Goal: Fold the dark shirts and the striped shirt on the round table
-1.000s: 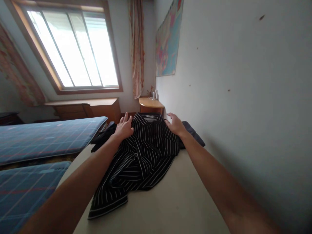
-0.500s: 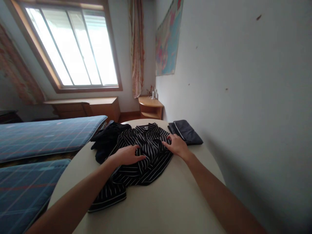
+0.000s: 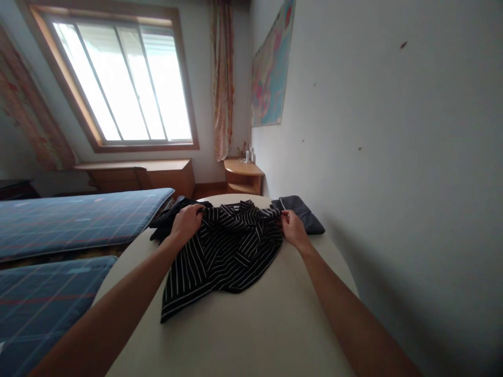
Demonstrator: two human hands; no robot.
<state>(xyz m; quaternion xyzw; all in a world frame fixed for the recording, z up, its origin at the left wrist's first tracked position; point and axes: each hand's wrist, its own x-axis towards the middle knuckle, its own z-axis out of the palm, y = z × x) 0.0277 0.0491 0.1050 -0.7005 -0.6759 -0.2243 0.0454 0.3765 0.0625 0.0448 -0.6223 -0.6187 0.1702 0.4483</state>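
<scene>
Striped shirt (image 3: 236, 251) pinched at both sides

The left hand (image 3: 187, 222) and right hand (image 3: 293, 228) each close their grip on its cloth, which spreads over the pale surface (image 3: 267, 324). Collar label (image 3: 236, 208) and wall map (image 3: 271, 73) are too small to read.

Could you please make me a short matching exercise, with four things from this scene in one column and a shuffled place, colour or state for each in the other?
Things:
1. Striped shirt
2. Dark grey bundle
3. Map
4. Left hand

Descriptions:
A. Up on the wall
B. Gripping cloth in its fingers
C. Black with light stripes
D. Folded, on the side of the table nearest the wall

Right pairs: 1-C, 2-D, 3-A, 4-B
</scene>
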